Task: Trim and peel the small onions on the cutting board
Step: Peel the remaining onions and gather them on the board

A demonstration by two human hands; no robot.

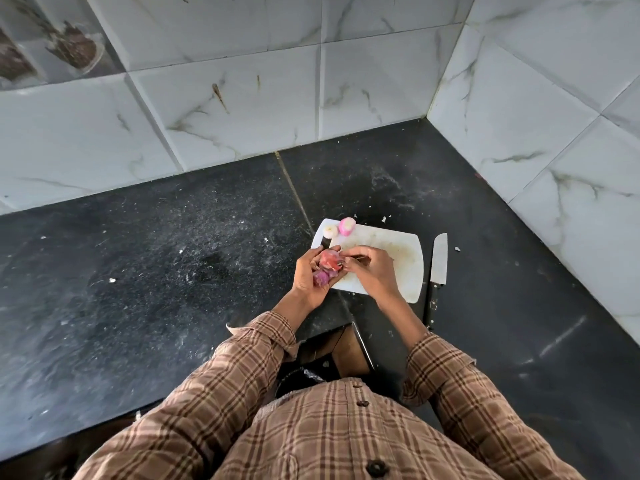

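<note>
Right, the left hand was cupped over the near left edge of the board, fingers curled round two small onions: a red one on top, its skin partly loose, and a purple one tucked just below it in the palm. The right hand came in from the other side, its fingertips pinching at the red onion's skin where the two hands met; exactly what sat between those fingertips was too small to tell. Both hands hovered above the board's left half. At the board's far left corner sat two peeled onions, touching or nearly so: a pale one on the left and a pink-and-white one on the right. The board itself was white and lay on a dark counter dotted with small scraps. Just beside the board's right edge lay a knife, blade pointing away from the person, dark handle nearest them, untouched by either hand. Checked sleeves covered both forearms. Marbled tiles lined the wall behind and to the right.
</note>
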